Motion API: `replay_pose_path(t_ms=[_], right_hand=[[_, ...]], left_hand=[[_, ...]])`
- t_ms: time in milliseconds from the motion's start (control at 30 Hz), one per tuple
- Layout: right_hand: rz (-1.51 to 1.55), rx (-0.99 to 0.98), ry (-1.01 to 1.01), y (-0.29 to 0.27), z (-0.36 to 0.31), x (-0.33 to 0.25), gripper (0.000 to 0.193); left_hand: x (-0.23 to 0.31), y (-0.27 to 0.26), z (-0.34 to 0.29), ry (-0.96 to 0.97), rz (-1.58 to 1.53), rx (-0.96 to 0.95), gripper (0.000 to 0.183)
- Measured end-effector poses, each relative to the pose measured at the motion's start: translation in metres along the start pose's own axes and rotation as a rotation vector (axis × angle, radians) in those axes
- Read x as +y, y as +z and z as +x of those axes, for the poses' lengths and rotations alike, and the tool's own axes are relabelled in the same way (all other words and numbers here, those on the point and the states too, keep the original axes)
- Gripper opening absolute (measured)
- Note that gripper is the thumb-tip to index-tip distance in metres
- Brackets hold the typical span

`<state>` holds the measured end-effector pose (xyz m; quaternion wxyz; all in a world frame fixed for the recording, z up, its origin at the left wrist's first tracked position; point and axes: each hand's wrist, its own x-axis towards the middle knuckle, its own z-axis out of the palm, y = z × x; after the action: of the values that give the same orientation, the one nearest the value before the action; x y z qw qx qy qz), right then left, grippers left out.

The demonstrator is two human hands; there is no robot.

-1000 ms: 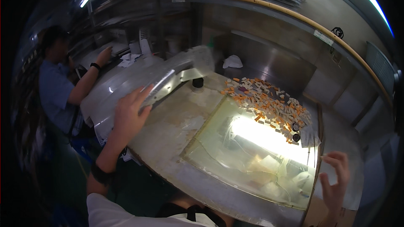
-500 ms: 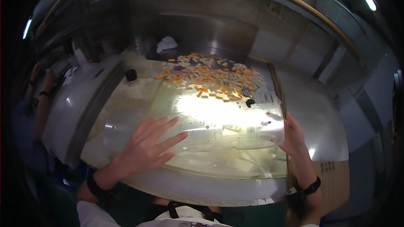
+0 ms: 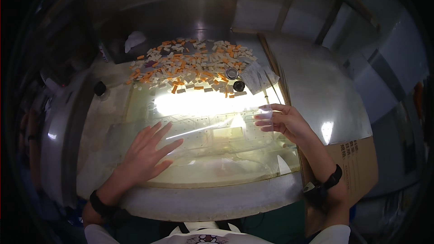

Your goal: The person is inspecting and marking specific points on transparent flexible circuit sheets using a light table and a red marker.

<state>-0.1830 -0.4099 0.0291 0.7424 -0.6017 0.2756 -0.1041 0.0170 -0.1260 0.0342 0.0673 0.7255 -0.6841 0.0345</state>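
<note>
A clear plastic sheet (image 3: 203,129) with faint printed lines and dots lies across the glowing light table (image 3: 181,178). My left hand (image 3: 144,153) rests over the sheet's left part, fingers stretched and spread, holding nothing. At the sheet's right edge is my right hand (image 3: 291,124), fingers bent round that edge; their tips look pale through the film. Glare from the bright lamp area (image 3: 203,103) washes out part of the sheet beyond my hands.
Many orange and white small blocks (image 3: 194,63) are heaped beyond the light. Beside them are a round metal lid (image 3: 232,73), a black round container (image 3: 238,86) and a crumpled clear bag (image 3: 257,77). A black-capped jar (image 3: 100,88) stands left; a cardboard box (image 3: 357,167) sits right.
My right hand has moved left and slightly up with the sheet's right edge. The sheet looks flatter. My left hand stays spread on it. The view has shifted to the right and down.
</note>
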Motion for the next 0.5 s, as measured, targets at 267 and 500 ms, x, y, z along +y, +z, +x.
replay_pose_path(t_ms=[267,500], right_hand=[[-0.040,-0.022,-0.053,0.0027,0.0006,0.0008,0.027],[-0.118,0.019,-0.061,0.0051,0.0008,-0.0001,0.026]], left_hand=[[-0.0028,0.0040,0.0019,-0.049,-0.132,-0.045,0.052],[-0.0074,0.0032,0.0017,-0.051,-0.158,-0.093,0.052]])
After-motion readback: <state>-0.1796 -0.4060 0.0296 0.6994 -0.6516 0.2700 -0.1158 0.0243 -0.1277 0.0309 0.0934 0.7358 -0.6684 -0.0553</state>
